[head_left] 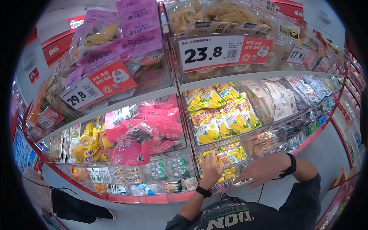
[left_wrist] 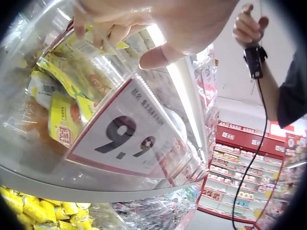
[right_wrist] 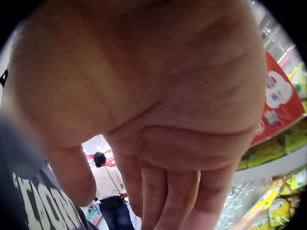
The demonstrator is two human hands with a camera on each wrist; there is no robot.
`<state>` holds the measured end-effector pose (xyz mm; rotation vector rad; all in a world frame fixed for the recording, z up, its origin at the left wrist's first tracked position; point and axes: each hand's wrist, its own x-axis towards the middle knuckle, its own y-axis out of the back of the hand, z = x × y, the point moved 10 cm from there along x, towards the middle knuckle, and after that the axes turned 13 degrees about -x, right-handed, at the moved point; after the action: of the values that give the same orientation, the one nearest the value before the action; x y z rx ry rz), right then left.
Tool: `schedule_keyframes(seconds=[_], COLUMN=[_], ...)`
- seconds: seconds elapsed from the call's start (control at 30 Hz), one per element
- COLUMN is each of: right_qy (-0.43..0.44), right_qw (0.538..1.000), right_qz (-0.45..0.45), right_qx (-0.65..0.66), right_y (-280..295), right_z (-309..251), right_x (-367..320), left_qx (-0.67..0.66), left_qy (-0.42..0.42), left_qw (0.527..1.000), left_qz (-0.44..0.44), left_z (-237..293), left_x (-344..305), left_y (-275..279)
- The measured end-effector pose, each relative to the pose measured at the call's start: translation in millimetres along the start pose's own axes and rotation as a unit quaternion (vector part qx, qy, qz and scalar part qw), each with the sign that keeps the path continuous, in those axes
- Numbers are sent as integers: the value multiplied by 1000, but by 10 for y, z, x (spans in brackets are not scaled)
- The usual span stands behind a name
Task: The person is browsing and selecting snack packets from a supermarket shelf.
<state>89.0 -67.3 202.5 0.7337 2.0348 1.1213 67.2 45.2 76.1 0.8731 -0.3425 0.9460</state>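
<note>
My left hand (head_left: 212, 168) reaches into a clear bin of yellow-and-white snack packets (head_left: 234, 153) on a lower shelf tier. In the left wrist view, this hand (left_wrist: 163, 24) passes over the clear bin wall (left_wrist: 29, 148); its fingertips lie among yellow packets (left_wrist: 62, 115), partly hidden by the plastic. The thumb is extended beside a 9.9 price card (left_wrist: 129, 139). Held out in front of the shelf to the right, my right hand (head_left: 264, 168) has nothing in it. Its palm (right_wrist: 158, 91) fills the right wrist view, with relaxed fingers pointing down.
Higher bins hold more yellow packets (head_left: 226, 111), pink bags (head_left: 142, 134) and purple bags (head_left: 140, 27). A 23.8 price card (head_left: 226, 54) fronts the top tier. A person (right_wrist: 112, 187) stands in the aisle behind. A black cable (left_wrist: 252, 158) hangs from the right wrist camera.
</note>
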Motion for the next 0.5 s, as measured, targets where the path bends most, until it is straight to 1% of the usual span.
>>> schedule_keyframes(seconds=[0.03,0.1,0.13,0.17,0.2,0.23,0.27,0.33,0.37,0.43,0.47,0.5], right_qy=[-50,-191,-266,-339,-330,-318,-296,-245,-213,-142,-130,-104], right_qw=[998,981,960,927,905,872,884,897,911,933,916,912], right_qz=[-23,20,89,152,256,358,358,363,341,297,339,361], right_qx=[-24,40,-8,-54,-78,-101,-46,58,89,148,171,167], right_y=[-185,-425,-514,-612,-596,-493,-575,-485,-502,-578,-557,-514], right_z=[162,799,1149,1445,1564,1526,1529,1484,1457,1369,1395,1351], right_x=[-17,-81,-141,-215,-195,-205,-114,89,186,378,419,449], left_qx=[-15,-48,-88,-78,-66,-53,-72,-100,-114,-154,-174,-207], left_qy=[12,47,34,1,-32,-65,-55,-45,-40,-23,-16,3], left_qw=[999,992,990,990,989,987,982,977,974,974,974,969], left_qz=[-33,-106,-109,-119,-128,-139,-164,-182,-190,-164,-148,-133], left_z=[65,145,197,317,456,585,622,694,722,756,743,682], left_x=[-16,-104,-167,-213,-200,-197,-210,-233,-245,-231,-217,-216], left_y=[13,21,25,42,85,136,159,241,284,438,506,564])
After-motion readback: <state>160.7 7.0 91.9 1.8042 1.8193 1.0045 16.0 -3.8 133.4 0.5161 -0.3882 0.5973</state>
